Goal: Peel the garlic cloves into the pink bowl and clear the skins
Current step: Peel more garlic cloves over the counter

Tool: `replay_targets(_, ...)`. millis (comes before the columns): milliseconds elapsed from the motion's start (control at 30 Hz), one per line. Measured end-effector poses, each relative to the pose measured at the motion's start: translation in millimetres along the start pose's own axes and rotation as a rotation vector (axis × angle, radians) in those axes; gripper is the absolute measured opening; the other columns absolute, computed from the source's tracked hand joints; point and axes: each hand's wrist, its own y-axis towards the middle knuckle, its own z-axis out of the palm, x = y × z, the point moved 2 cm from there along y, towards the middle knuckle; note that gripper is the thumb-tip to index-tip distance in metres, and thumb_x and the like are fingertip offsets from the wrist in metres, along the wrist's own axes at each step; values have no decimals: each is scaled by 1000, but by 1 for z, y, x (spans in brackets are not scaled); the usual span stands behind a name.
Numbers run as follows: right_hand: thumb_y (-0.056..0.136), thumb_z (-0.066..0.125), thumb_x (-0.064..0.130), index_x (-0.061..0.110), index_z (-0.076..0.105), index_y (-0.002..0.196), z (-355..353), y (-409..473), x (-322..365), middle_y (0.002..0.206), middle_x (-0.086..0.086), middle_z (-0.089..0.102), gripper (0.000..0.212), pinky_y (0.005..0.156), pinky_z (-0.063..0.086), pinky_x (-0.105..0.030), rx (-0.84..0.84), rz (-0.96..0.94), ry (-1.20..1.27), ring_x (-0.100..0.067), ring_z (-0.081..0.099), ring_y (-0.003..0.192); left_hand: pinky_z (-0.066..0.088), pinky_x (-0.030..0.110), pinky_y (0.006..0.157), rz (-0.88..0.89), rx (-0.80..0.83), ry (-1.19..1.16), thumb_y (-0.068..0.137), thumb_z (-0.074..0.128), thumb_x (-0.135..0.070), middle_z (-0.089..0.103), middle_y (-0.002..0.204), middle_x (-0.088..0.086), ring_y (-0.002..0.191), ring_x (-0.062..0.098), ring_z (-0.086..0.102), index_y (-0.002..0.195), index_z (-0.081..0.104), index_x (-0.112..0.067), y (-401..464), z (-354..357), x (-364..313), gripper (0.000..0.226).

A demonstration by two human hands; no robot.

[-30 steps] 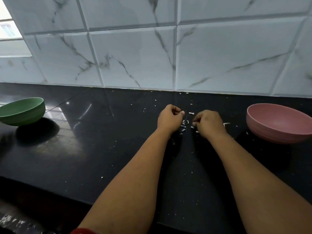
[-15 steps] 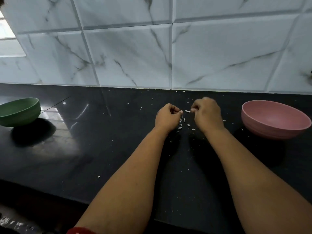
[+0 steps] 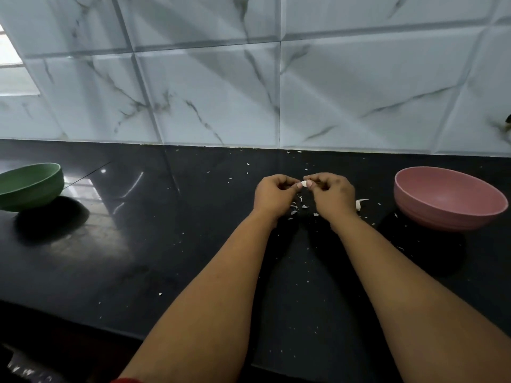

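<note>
A small white garlic clove [image 3: 303, 183] is pinched between the fingertips of my left hand [image 3: 273, 193] and my right hand [image 3: 331, 193], held just above the black counter [image 3: 166, 258]. Both hands have their fingers curled. Below and between them lie several white garlic skins [image 3: 297, 208]. Another pale clove or skin piece [image 3: 359, 203] lies just right of my right hand. The pink bowl [image 3: 448, 199] stands on the counter to the right, apart from my hands; what its inside holds is hidden.
A green bowl [image 3: 31, 185] stands at the far left of the counter. Tiny skin flecks are scattered across the counter up to the marble-tiled wall [image 3: 249, 92]. The counter's front edge runs along the lower left.
My right hand has come in to meet my left hand, and both now pinch the clove between them. The view has shifted a little.
</note>
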Motion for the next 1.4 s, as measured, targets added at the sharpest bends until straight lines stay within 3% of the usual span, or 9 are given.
replay_targets(67,89,66,14,20,74,91,4,0,-1,81,1,71,10,71,50,-17,31,83,172,-9,64,74,54,26,64,-33,-24,-104,87,71,-14,71,76,6,64,10,62,83,71,-15,0,-2,-1,4)
replay_targets(167,91,63,9,9,71,96,8,-4,2,80,-5,69,10,69,52,-22,103,172,429,-11,62,73,54,27,62,-127,8,-282,89,69,-13,66,73,7,63,13,61,87,70,-9,0,-2,-1,5)
replay_targets(333,90,63,6,12,70,92,8,-8,3,85,-13,69,10,88,52,-39,185,230,629,-23,64,83,43,14,43,-197,73,-401,92,63,-7,61,72,8,44,1,54,82,66,-8,0,-1,-4,10)
replay_targets(533,87,68,10,17,72,91,6,-10,0,88,-12,74,8,84,58,-39,159,180,491,-25,71,87,38,12,39,-218,80,-302,97,55,-7,56,63,5,37,-1,48,79,65,-7,0,2,-2,20)
replay_targets(700,86,70,14,20,72,91,7,-8,-2,88,-5,74,7,85,57,-34,143,128,368,-22,70,91,41,14,44,-228,45,-229,99,51,-10,56,63,1,47,3,48,78,65,-9,2,5,2,25)
replay_targets(933,87,69,10,18,69,90,11,-9,1,78,1,72,9,74,53,-22,181,68,298,-5,66,70,45,22,49,-272,100,-182,98,46,-8,58,64,4,54,12,54,79,65,-9,-1,7,2,26)
replay_targets(1067,88,67,11,17,68,92,11,-8,2,81,-1,72,8,76,55,-23,187,76,309,-6,67,72,47,29,59,-237,70,-68,98,42,-12,62,81,9,69,18,56,97,64,-4,0,9,3,23)
replay_targets(1200,89,66,10,15,68,93,11,-8,2,80,-3,73,7,67,52,-20,192,109,352,-3,67,67,48,35,72,-56,-22,278,97,40,-16,62,98,7,86,22,58,100,56,-9,0,6,-1,18)
replay_targets(1400,91,63,6,11,66,91,12,-8,3,77,-7,70,6,62,52,-21,225,180,401,-9,64,63,36,31,72,21,-10,528,98,40,-15,59,112,13,87,21,49,111,54,-4,-1,5,-5,22)
